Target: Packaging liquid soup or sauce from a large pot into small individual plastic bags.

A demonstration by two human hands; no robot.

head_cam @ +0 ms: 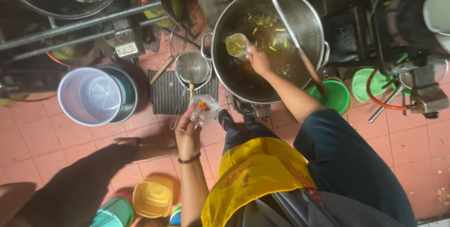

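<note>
Dipping plastic cup (237, 45) gripped by right fingers (251, 56), left fingers (191, 120) pinching bag (204, 108), contents unclear

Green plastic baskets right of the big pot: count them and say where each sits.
2. One green basket by the pot; one flat green strainer further right. Others may be hidden.

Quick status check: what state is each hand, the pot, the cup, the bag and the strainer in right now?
Left hand: closed on small plastic bag, bag held open, food inside.
Right hand: gripping clear cup, tilted, holding broth, over the pot.
Big pot: uncovered, dark broth with greens.
Ladle: resting in pot.
Wire strainer: empty, lying beside pot.
</note>
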